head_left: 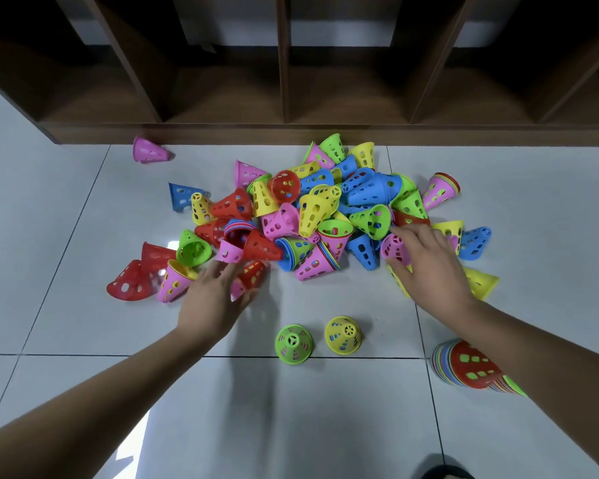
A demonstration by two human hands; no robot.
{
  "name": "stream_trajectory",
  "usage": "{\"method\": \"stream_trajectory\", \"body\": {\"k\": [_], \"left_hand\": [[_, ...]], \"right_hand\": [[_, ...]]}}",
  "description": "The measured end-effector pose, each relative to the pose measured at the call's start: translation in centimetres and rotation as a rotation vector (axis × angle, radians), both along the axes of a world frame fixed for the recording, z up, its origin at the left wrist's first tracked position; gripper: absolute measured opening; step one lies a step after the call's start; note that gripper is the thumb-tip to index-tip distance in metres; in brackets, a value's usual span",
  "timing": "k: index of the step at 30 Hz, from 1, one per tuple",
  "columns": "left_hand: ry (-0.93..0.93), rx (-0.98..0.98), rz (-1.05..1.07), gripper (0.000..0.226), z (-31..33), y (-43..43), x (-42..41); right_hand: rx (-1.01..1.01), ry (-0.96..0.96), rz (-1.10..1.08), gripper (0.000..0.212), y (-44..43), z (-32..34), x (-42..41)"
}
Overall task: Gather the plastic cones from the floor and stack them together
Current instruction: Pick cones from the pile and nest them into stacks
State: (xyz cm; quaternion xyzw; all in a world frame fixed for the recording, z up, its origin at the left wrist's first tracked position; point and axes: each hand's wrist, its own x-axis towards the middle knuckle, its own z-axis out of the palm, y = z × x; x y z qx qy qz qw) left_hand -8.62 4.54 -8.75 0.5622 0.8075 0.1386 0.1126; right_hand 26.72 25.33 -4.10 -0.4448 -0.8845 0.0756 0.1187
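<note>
A heap of perforated plastic cones [319, 209] in red, yellow, green, blue and pink lies on the tiled floor. My left hand [215, 299] reaches into its left edge with fingers straight and spread, and a red cone [253, 274] lies between thumb and fingers. My right hand [433, 267] is at the heap's right side, with thumb and fingers curled round a pink cone [393, 248]. A tall multicoloured stack of cones [471, 366] with a red one on top lies tilted under my right forearm. One green cone [294, 344] and one yellow cone [343, 335] stand upright in front.
A dark wooden shelf unit [284, 129] with open compartments runs along the floor behind the heap. A lone pink cone [149, 151] lies near its base at the left. Bare grey tiles [256, 409] lie between my arms. A dark shoe tip [446, 473] shows at the bottom edge.
</note>
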Motion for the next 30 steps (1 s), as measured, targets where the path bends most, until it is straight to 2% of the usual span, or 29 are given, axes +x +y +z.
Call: {"method": "stream_trajectory", "body": {"k": [5, 9, 12, 19, 24, 26, 30], "left_hand": [[0.006, -0.092, 0.12, 0.049, -0.1, -0.2, 0.7], [0.037, -0.218, 0.134, 0.055, 0.1, 0.2, 0.5], [0.031, -0.229, 0.108, 0.055, 0.5, 0.3, 0.3], [-0.076, -0.062, 0.051, 0.052, 2.7, -0.1, 0.9], [-0.193, 0.056, 0.017, 0.05, 4.5, 0.0, 2.0], [-0.236, 0.091, -0.001, 0.049, 4.9, 0.1, 2.2], [-0.259, 0.18, -0.039, 0.054, 5.8, 0.2, 2.1]], "right_hand": [[-0.035, 0.013, -0.035, 0.044, 0.6, -0.4, 0.5], [-0.027, -0.017, -0.008, 0.048, 1.1, -0.7, 0.7], [-0.012, -0.029, 0.024, 0.045, 1.6, -0.8, 0.5], [0.055, -0.051, 0.121, 0.028, 2.4, 0.1, -0.3], [0.091, -0.121, 0.225, 0.042, 2.5, -0.2, -0.6], [0.075, -0.138, 0.246, 0.038, 2.6, -0.5, -0.5], [0.072, -0.055, 0.186, 0.032, 2.0, 0.8, -0.4]]}}
